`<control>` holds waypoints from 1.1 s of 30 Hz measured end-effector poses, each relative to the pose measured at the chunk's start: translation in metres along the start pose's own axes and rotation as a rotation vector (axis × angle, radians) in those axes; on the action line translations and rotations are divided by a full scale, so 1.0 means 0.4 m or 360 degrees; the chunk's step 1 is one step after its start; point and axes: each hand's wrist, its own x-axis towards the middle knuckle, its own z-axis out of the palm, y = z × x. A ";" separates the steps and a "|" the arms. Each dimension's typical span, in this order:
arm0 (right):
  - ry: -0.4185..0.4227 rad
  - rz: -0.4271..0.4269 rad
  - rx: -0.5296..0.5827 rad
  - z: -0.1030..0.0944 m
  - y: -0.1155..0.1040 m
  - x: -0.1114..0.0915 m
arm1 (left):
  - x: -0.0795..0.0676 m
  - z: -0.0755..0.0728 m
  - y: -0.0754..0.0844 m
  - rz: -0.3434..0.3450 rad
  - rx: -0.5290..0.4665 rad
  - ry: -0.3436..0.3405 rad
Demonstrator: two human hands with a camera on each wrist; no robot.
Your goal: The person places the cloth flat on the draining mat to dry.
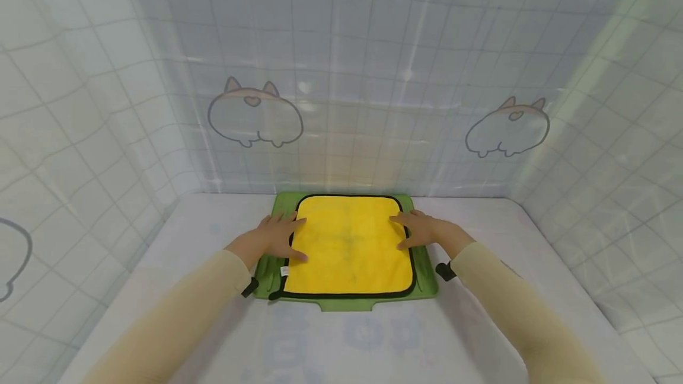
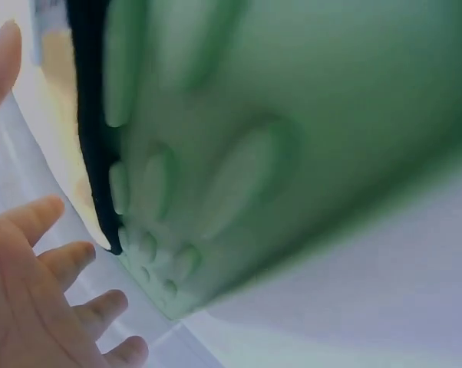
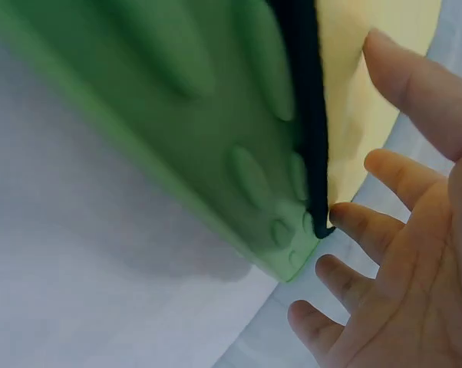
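A square yellow cloth (image 1: 349, 248) with a black border is spread flat over a green ridged tray (image 1: 428, 280). A small white tag (image 1: 285, 271) shows at the cloth's left edge, and a black loop sticks out at its near left corner. Over the cloth's left edge is my left hand (image 1: 276, 236), fingers straight and spread. Its palm and separated fingertips (image 2: 117, 300) show beside the tray in the left wrist view. Across from it, my right hand (image 1: 421, 229) spreads over the right edge; the right wrist view shows straight fingers (image 3: 352, 280) close by the border. Neither hand grips anything.
A white table surface (image 1: 224, 336) lies around the tray, with faint printed marks in front. Grid-patterned white sheeting (image 1: 373, 123) with drawn animal shapes rises behind and on both sides. The tray's far edge lies close to the back sheet. A dark band sits at each wrist.
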 end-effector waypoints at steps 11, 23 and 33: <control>0.0062 -0.0082 -0.0093 0.024 -0.011 -0.101 | -0.106 0.020 0.020 0.0096 0.0019 0.0094; 0.0085 -0.0107 -0.0145 0.101 -0.010 -0.139 | -0.132 0.076 0.001 0.0056 0.0016 0.0056; 0.0125 -0.0045 -0.0024 0.119 0.005 -0.174 | -0.165 0.094 -0.022 0.0066 -0.0057 0.0078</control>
